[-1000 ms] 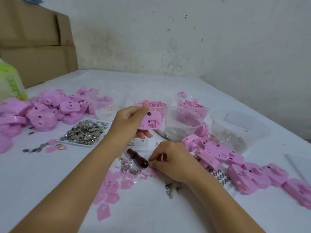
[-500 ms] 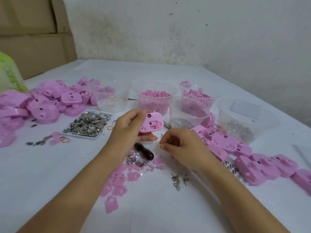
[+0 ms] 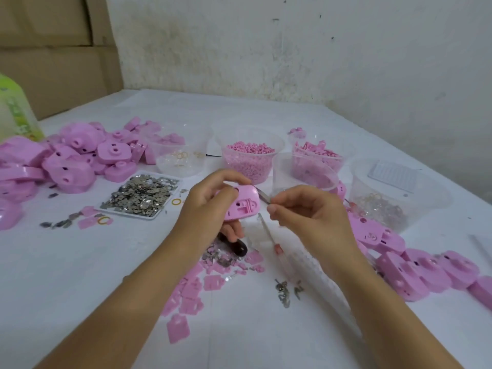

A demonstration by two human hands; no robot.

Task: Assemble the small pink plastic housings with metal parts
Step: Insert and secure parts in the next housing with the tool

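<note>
My left hand (image 3: pixel 210 206) grips a small pink housing (image 3: pixel 243 205) above the table, its open inner side turned toward me. My right hand (image 3: pixel 306 214) hovers just right of the housing, thumb and forefinger pinched together near its edge; whatever they pinch is too small to make out. A white tray of small metal pieces (image 3: pixel 141 195) lies to the left. More metal bits (image 3: pixel 286 288) and flat pink plates (image 3: pixel 191 296) are scattered on the table below my hands.
Piles of pink housings lie at the left (image 3: pixel 66 161) and right (image 3: pixel 412 265). Several clear tubs stand behind my hands, one with pink beads (image 3: pixel 250 158). A dark-handled tool (image 3: pixel 237 246) and a thin clear-handled tool (image 3: pixel 277 246) lie under the hands. Cardboard boxes (image 3: pixel 53 57) stand at the back left.
My right hand has risen from the table by the dark tool up to the housing's right edge. The left hand keeps the housing, now tilted with its inside toward me.
</note>
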